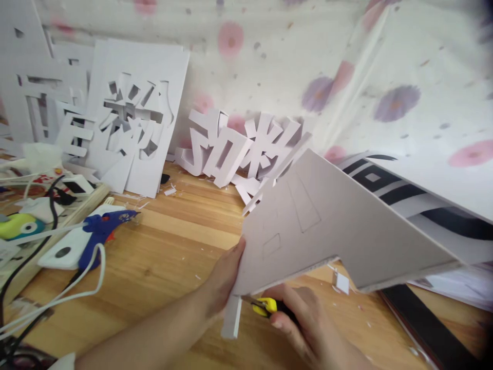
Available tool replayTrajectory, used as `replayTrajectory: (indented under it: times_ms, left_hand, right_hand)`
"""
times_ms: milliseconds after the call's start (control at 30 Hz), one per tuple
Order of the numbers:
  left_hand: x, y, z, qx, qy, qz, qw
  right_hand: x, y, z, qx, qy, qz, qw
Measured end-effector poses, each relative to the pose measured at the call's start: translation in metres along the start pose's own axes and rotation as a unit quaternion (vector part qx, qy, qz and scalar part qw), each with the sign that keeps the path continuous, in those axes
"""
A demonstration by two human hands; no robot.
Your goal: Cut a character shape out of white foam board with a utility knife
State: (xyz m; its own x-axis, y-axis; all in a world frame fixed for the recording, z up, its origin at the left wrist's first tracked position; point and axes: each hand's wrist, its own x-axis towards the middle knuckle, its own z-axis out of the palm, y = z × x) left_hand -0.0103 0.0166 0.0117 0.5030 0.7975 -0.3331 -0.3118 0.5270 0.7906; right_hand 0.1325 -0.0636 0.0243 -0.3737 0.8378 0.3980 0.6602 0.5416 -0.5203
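My left hand [225,275] grips the left edge of a large white foam board [331,210], which is held tilted above the table. Pencil outlines show on its face, and a notch is cut out of its lower edge. A narrow strip [231,317] hangs below the board's lower left corner. My right hand [308,318] is closed around a utility knife [267,306] with a yellow and black handle. The knife's blade meets the top of the strip beside my left hand. Part of the left hand's fingers is hidden behind the board.
Cut-out white foam characters [231,149] stand against a flowered curtain [285,46]. Cut sheets [162,123] lean at the left. A blue glue gun [102,231], white cables and a power strip [92,198] lie left. A black bar [427,324] and scraps lie right.
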Motion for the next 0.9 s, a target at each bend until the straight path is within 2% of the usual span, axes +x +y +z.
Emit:
replayTrajectory:
  times_ms: [133, 333, 433, 533, 700, 900]
  left_hand:
    - [-0.003, 0.001, 0.001, 0.005, -0.011, -0.002, 1.0]
    - [-0.01, 0.007, 0.006, -0.013, -0.035, -0.012, 0.999]
    - [-0.01, 0.008, 0.007, 0.013, 0.0, -0.021, 1.0]
    - [-0.009, 0.008, 0.006, 0.035, 0.029, -0.025, 0.999]
    - [-0.006, 0.004, 0.002, 0.024, 0.005, 0.018, 1.0]
    - [-0.001, -0.002, -0.003, -0.014, -0.025, 0.034, 0.999]
  right_hand:
    - [-0.002, 0.006, 0.005, -0.037, -0.006, -0.009, 0.999]
    - [-0.008, 0.008, 0.006, -0.019, -0.022, 0.002, 1.0]
    - [-0.01, 0.011, 0.009, -0.013, -0.036, 0.019, 0.999]
    - [-0.012, 0.014, 0.01, -0.014, -0.043, 0.008, 0.999]
    - [-0.013, 0.012, 0.007, -0.057, -0.012, -0.013, 0.998]
    - [-0.005, 0.006, 0.01, -0.036, -0.027, -0.011, 0.999]
